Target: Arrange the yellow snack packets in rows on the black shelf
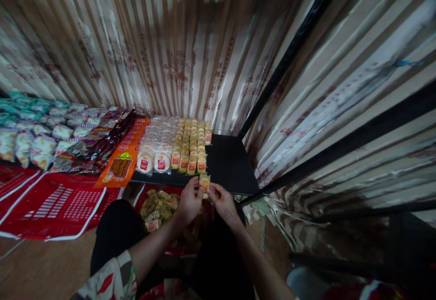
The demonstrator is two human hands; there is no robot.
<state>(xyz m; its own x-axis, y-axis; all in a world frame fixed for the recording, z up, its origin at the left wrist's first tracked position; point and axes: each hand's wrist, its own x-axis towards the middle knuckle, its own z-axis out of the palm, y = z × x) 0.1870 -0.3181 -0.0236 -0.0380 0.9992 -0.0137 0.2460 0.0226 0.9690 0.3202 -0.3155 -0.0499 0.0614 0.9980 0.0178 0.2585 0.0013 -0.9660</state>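
Observation:
Between both hands, just in front of the shelf edge, is a small wrapped yellow snack (205, 182) with an orange-red label. My left hand (191, 200) pinches its left side, and my right hand (223, 202) grips its right side with the fingertips. Beyond the hands, rows of matching yellow snack packs (191, 150) stand on the black shelf (231, 161). Left of these lie clear packs of round white crackers (162, 161). Below my forearms, a red basket (180, 251) holds a heap of loose yellow packs (158, 207).
Further left on the shelf are an orange packet (119, 166), dark red packets (109, 138) and several white-and-teal packets (42, 147). Red bags with white trim (57, 204) sit below the shelf. Black metal posts (289, 59) and a striped curtain (190, 50) bound the back and right.

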